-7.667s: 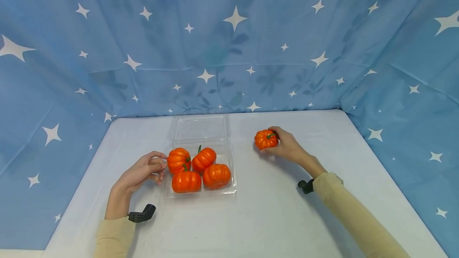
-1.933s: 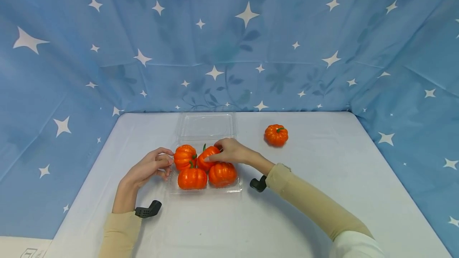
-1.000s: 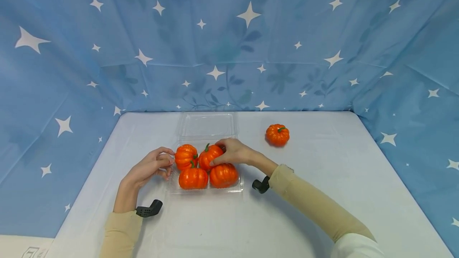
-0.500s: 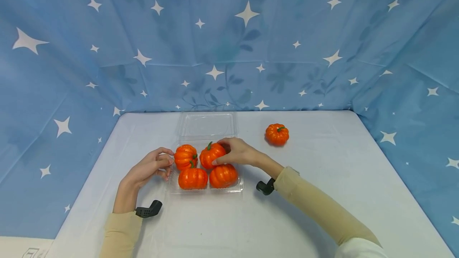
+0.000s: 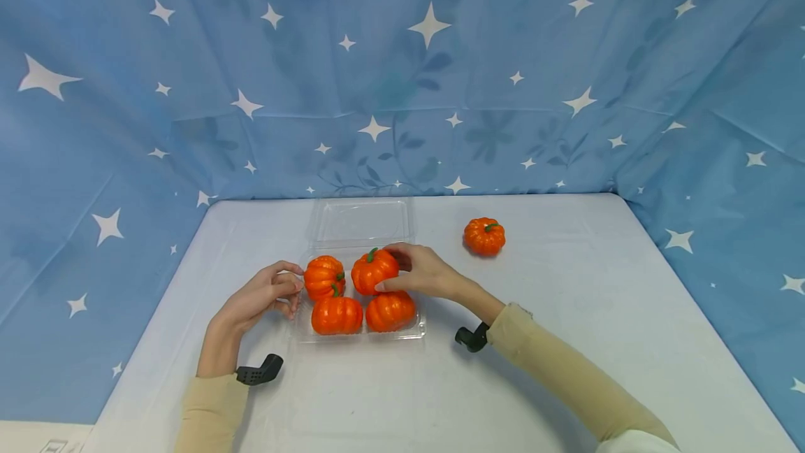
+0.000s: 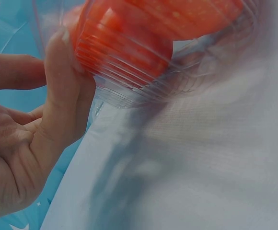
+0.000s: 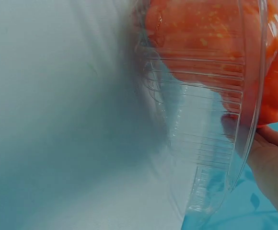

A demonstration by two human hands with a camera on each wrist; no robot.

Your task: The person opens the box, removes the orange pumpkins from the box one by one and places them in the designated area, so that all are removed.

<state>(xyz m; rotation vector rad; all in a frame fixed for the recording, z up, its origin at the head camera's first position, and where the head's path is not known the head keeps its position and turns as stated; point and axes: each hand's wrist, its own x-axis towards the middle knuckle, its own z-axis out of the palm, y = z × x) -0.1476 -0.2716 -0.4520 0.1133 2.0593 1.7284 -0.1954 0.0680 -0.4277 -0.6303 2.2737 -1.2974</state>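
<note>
Clear plastic formed the container, set left of centre on the white desk; its lid lay folded back toward the desk's far edge. Within it sat the far-left pumpkin, near-left pumpkin, near-right pumpkin and far-right pumpkin, all orange. Your right hand held the far-right pumpkin, thumb on its near side, fingers behind it, the green stem showing on top. Your left hand, fingers bent, touched the container's left wall; whether it pinched the rim you could not tell. A fifth pumpkin rested outside, right of the lid and near the far edge. A blue star-patterned curtain stood behind the desk.
</note>
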